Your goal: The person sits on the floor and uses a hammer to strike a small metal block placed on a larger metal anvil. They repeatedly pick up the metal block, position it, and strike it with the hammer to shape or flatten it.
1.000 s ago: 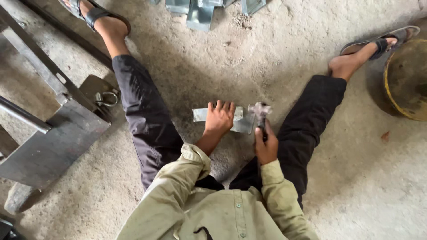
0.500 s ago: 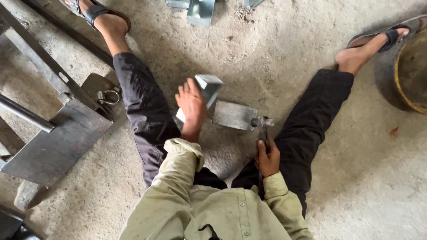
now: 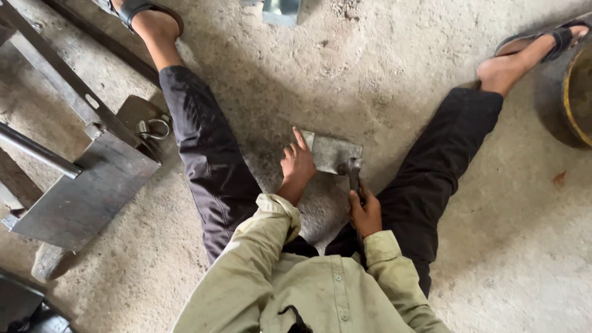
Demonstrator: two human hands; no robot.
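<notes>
Both hands are used at the frame centre: the left hand [image 3: 298, 165], fingers spread, is pressed on the plate [image 3: 333, 154]; the hammer [image 3: 353, 172] is gripped by the right hand [image 3: 366, 213]. Fingers should be kept away from the hammer head. The plate lies flat, its long axis left-right.

rough concrete floor [image 3: 431, 80] w/ steel frame [image 3: 80, 185] at left, daylight.

Packages, labels, signs, screens: none visible. No printed wrapper, carton, tag, placard or display appears anywhere on the floor, on the metal pieces or around the seated person.
</notes>
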